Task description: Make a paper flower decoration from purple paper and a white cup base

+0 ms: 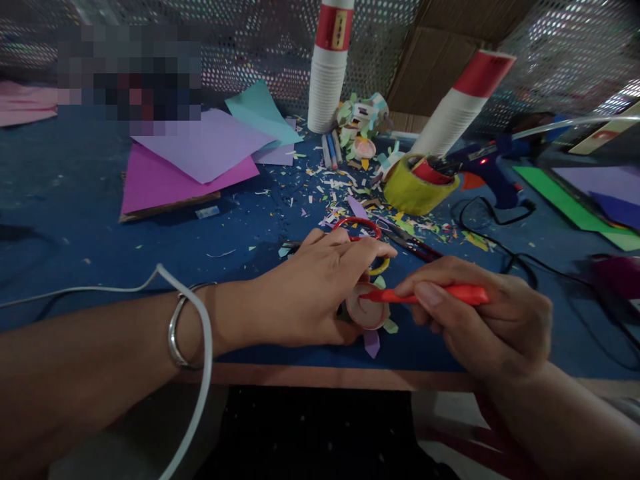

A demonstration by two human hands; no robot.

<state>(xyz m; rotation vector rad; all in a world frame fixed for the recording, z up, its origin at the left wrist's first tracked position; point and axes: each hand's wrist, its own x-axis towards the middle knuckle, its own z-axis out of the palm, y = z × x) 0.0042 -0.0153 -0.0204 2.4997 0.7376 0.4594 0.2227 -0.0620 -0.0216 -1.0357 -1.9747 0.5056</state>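
My left hand (320, 287) steadies a small round paper piece (369, 317) at the table's front edge, its thumb and fingers around the rim. Pale green and purple paper petals stick out from under the piece. A red curved line shows on its pale face. Pinched in my right hand (480, 313) is a red marker (465, 294), its tip touching the face of the piece. Just beyond my left fingers lie scissors with a red handle loop (363, 221), partly hidden by the hand. A yellow loop (381, 267) shows beside the index finger.
Paper scraps (325, 190) litter the blue table. Purple sheets (210, 143) lie left, green paper (565, 200) right. Stacked paper cups (327, 87) stand behind. A glue gun (500, 170) rests on a yellow tape roll (417, 193). A white cable (205, 360) crosses my left wrist.
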